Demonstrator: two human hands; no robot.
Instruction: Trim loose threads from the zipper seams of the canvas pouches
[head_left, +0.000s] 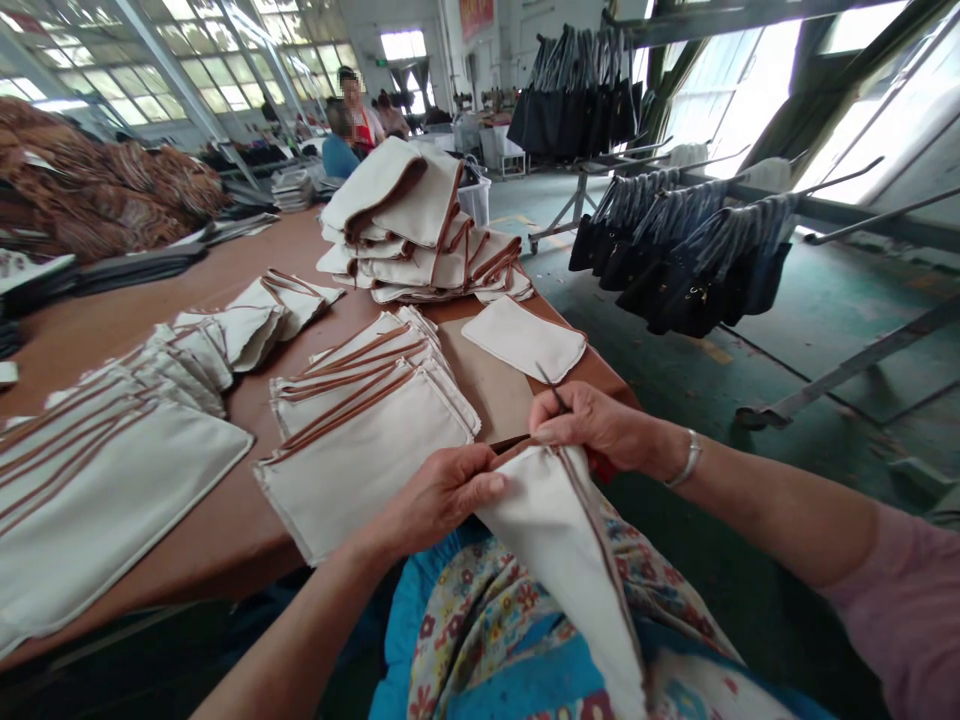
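A cream fabric pouch with brown edging hangs over my lap, its top edge stretched between my two hands. My left hand is closed on the left part of that edge, thumb on top. My right hand pinches the other corner. From this same hand stick out the thin dark blades of scissors, pointing up and away, and a bit of red shows under the palm. Just beyond the hands, a cream panel lies flat on the table. To the left is a fanned stack of similar pouches.
The brown table also holds a long row of pouches on the left and a tall pile of cream pieces behind. Racks with black bags stand on the right. People sit at the far end.
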